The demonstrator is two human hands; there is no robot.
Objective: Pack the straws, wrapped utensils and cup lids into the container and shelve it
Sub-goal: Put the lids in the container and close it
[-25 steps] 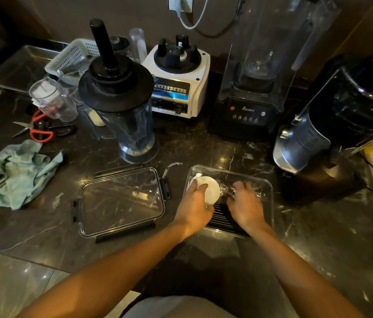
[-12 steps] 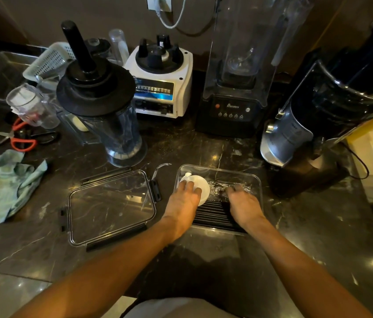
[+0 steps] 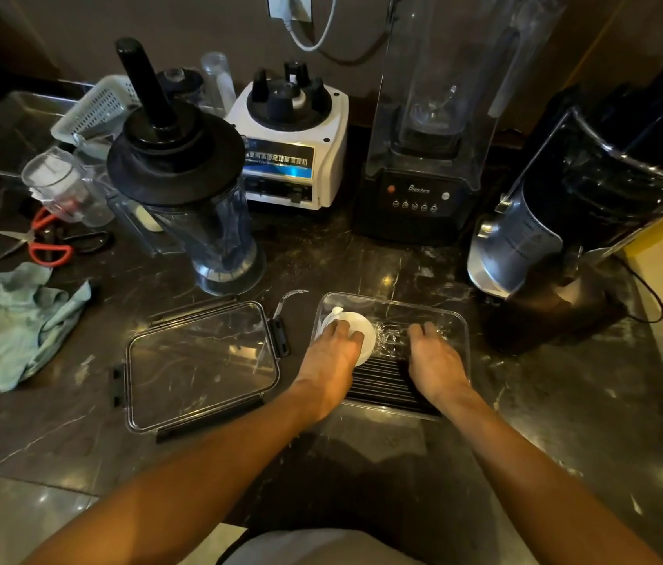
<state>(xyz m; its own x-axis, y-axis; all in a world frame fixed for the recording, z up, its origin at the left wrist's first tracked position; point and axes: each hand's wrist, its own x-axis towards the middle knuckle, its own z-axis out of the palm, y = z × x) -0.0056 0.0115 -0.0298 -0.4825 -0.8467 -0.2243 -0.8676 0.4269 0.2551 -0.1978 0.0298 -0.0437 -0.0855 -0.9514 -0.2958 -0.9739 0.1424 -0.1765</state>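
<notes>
A clear rectangular container (image 3: pixel 399 301) sits on the dark marble counter in front of me. Inside it lie black straws (image 3: pixel 382 385) along the near side, white cup lids (image 3: pixel 364 334) at the left and clear-wrapped utensils (image 3: pixel 393 338) in the middle. My left hand (image 3: pixel 331 358) rests palm down on the cup lids, fingers spread. My right hand (image 3: pixel 433 360) presses flat on the wrapped utensils and straws. The container's clear lid (image 3: pixel 199 364) with black latches lies flat on the counter just left of the container.
A blender jar (image 3: pixel 191 197) with a black lid stands behind the clear lid. A white blender base (image 3: pixel 293 144), a black blender (image 3: pixel 423 157) and a juicer (image 3: pixel 566 222) line the back. Red-handled scissors (image 3: pixel 44 246) and a green cloth (image 3: pixel 8 320) lie at the left.
My left hand has lowered the cup lids into the container and now lies flat on them. My right hand has flattened over the utensils. The camera has shifted slightly.
</notes>
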